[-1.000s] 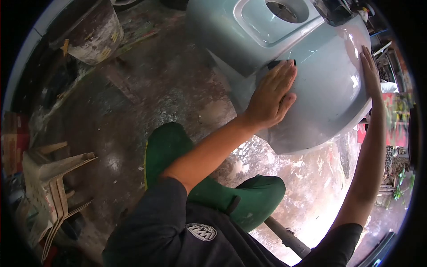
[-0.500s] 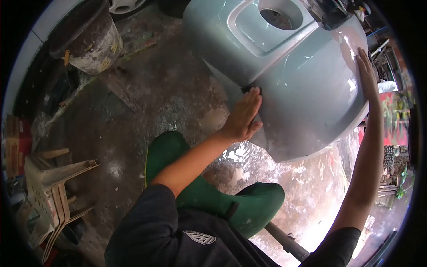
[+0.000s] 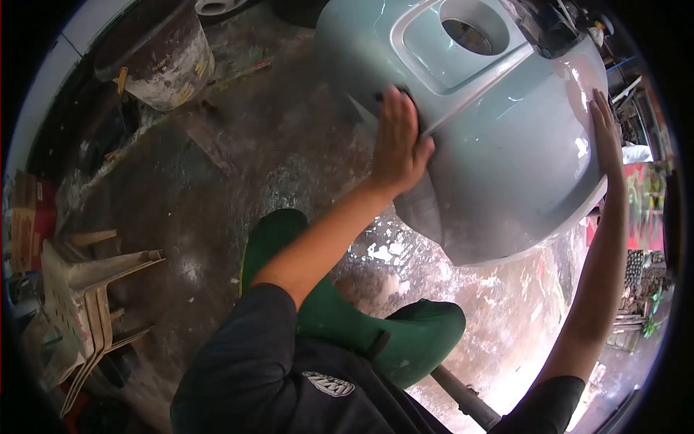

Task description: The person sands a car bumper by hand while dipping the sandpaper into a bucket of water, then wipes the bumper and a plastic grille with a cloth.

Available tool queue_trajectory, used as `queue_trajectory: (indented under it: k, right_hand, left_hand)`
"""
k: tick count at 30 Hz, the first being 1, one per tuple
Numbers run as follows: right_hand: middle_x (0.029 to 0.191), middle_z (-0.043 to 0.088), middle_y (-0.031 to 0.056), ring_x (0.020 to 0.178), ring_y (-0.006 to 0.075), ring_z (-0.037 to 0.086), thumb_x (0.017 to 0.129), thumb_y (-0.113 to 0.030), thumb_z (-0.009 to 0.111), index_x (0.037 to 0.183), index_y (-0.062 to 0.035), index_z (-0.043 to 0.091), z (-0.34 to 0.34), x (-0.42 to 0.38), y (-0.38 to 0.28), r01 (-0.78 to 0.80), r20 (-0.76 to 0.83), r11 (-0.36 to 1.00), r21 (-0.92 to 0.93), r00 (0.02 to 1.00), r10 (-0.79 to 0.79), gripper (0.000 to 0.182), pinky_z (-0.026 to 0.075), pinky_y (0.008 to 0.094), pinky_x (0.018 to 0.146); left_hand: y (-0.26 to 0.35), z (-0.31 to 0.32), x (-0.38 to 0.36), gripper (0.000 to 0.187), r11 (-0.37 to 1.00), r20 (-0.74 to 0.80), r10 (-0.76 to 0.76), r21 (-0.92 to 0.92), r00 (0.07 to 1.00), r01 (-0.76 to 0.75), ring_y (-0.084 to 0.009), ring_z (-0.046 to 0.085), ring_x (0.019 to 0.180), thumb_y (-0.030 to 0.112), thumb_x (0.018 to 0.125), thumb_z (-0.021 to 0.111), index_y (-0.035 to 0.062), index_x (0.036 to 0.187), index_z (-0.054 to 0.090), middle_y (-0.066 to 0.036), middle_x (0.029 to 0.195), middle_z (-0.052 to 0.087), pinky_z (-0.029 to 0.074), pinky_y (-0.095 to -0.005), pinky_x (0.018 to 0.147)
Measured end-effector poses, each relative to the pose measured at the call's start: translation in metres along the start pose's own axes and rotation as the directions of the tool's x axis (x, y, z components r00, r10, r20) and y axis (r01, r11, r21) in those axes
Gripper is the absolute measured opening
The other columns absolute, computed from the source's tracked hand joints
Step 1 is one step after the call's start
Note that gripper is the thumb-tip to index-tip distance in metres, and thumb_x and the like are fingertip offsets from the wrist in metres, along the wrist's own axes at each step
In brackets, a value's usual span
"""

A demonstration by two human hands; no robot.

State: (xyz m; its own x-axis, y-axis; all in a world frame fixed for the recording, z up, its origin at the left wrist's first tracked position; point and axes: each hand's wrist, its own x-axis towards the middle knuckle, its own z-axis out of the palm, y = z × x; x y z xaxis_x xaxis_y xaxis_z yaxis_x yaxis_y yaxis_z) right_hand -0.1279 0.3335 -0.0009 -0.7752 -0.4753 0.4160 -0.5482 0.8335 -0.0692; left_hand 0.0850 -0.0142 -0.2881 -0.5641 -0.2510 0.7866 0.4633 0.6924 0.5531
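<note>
A silver car bumper (image 3: 499, 173), with a round opening in a recessed panel, fills the upper right of the head view. My left hand (image 3: 397, 137) presses against its lower left edge, fingers together over a small dark pad (image 3: 380, 96). Only bits of that pad show around the fingertips, so its exact kind is hidden. On the bumper's far right side my right hand (image 3: 606, 134) lies flat, fingers stretched along the curved edge, holding nothing.
A dirty bucket (image 3: 170, 65) stands at upper left, near a wooden strip on the stained floor (image 3: 210, 217). Stacked plastic stools (image 3: 90, 304) and a cardboard box (image 3: 29, 224) are at far left. A pole (image 3: 463, 398) lies near my green-clad legs (image 3: 347, 318).
My left hand has slid up and slightly left along the bumper's edge with the dark pad. My right hand stays on the right edge. The view has shifted slightly.
</note>
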Motion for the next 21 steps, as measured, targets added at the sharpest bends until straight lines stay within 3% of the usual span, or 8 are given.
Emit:
queue_trajectory:
  k: [3, 6, 9, 11, 14, 16, 17, 21]
  right_hand:
    - [0.16, 0.034, 0.0115, 0.15, 0.0241, 0.027, 0.104, -0.036, 0.042, 0.153, -0.0064, 0.039, 0.001, 0.0, 0.005, -0.019, -0.005, 0.999, -0.034, 1.0, 0.019, 0.057, 0.019, 0.0339, 0.122]
    - [0.161, 0.032, 0.0109, 0.151, 0.0244, 0.026, 0.105, -0.035, 0.041, 0.153, -0.0064, 0.037, 0.0, 0.001, 0.004, -0.026, 0.011, 0.998, -0.052, 1.0, 0.026, 0.056, 0.018, 0.0334, 0.122]
    - [0.163, 0.029, 0.0109, 0.151, 0.0252, 0.023, 0.107, -0.031, 0.039, 0.154, -0.0059, 0.036, 0.001, 0.006, 0.03, 0.074, 0.044, 0.993, -0.094, 0.997, -0.07, 0.053, 0.017, 0.0336, 0.122]
    - [0.163, 0.029, 0.0111, 0.152, 0.0253, 0.023, 0.107, -0.03, 0.038, 0.154, -0.0056, 0.036, 0.002, 0.006, 0.026, 0.062, 0.043, 0.994, -0.089, 0.997, -0.058, 0.053, 0.017, 0.0337, 0.122]
    - [0.163, 0.029, 0.0116, 0.152, 0.0255, 0.022, 0.107, -0.031, 0.039, 0.154, -0.0056, 0.035, 0.0, 0.007, 0.021, 0.035, 0.041, 0.995, -0.09, 0.999, -0.032, 0.054, 0.017, 0.034, 0.122]
    - [0.163, 0.028, 0.012, 0.152, 0.0256, 0.022, 0.107, -0.033, 0.039, 0.155, -0.0057, 0.034, 0.0, 0.005, 0.021, 0.007, 0.047, 0.995, -0.096, 0.999, -0.002, 0.055, 0.017, 0.0341, 0.122]
    - [0.163, 0.028, 0.0122, 0.152, 0.0254, 0.022, 0.106, -0.034, 0.039, 0.155, -0.0061, 0.033, 0.001, 0.005, 0.02, -0.006, 0.051, 0.997, -0.083, 0.999, 0.01, 0.056, 0.017, 0.0343, 0.123]
    - [0.163, 0.028, 0.0127, 0.152, 0.025, 0.021, 0.106, -0.037, 0.038, 0.156, -0.0076, 0.032, 0.001, 0.006, 0.023, 0.0, 0.054, 0.998, -0.056, 0.999, 0.003, 0.058, 0.016, 0.035, 0.123]
  left_hand:
    - [-0.004, 0.0, 0.028, 0.078, 0.947, -0.185, -0.304, -0.163, 0.935, 0.275, -0.0418, -0.007, 0.152, 0.051, 0.107, 0.025, -0.0019, 0.158, -0.001, -0.028, 0.164, -0.008, 0.001, -0.053, 0.123]
    - [0.042, 0.035, -0.032, 0.075, 0.862, -0.105, -0.487, -0.219, 0.867, 0.457, -0.041, -0.007, 0.153, 0.049, 0.107, 0.019, -0.002, 0.158, -0.001, -0.027, 0.164, -0.008, 0.0, -0.0506, 0.123]
    - [0.056, 0.033, -0.063, 0.071, 0.852, 0.001, -0.462, -0.277, 0.887, 0.444, -0.0406, -0.008, 0.153, 0.046, 0.108, 0.014, -0.0022, 0.158, 0.0, -0.026, 0.164, -0.007, -0.001, -0.0495, 0.123]
    - [0.011, 0.017, -0.025, 0.071, 0.822, -0.086, -0.54, -0.269, 0.837, 0.502, -0.0376, -0.006, 0.153, 0.047, 0.108, 0.015, -0.0024, 0.158, 0.0, -0.026, 0.164, -0.005, 0.001, -0.0467, 0.123]
    - [-0.08, -0.011, 0.048, 0.077, 0.71, -0.186, -0.63, -0.531, 0.754, 0.462, -0.0333, 0.004, 0.154, 0.052, 0.107, 0.019, -0.0062, 0.156, 0.008, -0.025, 0.165, 0.005, 0.007, -0.0396, 0.124]
    - [-0.13, -0.045, 0.08, 0.084, 0.24, 0.159, -0.766, -0.828, 0.623, 0.507, -0.0291, 0.025, 0.149, 0.06, 0.105, 0.021, -0.0107, 0.15, 0.028, -0.02, 0.161, 0.025, 0.019, -0.0344, 0.122]
    - [-0.13, -0.05, 0.085, 0.082, 0.199, 0.173, -0.793, -0.833, 0.585, 0.516, -0.0301, 0.02, 0.15, 0.059, 0.106, 0.021, -0.0096, 0.152, 0.023, -0.021, 0.162, 0.021, 0.016, -0.0353, 0.122]
    - [-0.081, 0.0, 0.02, 0.079, 0.566, -0.103, -0.766, -0.576, 0.635, 0.59, -0.0328, 0.008, 0.154, 0.054, 0.107, 0.021, -0.0063, 0.156, 0.01, -0.023, 0.165, 0.009, 0.008, -0.0382, 0.124]
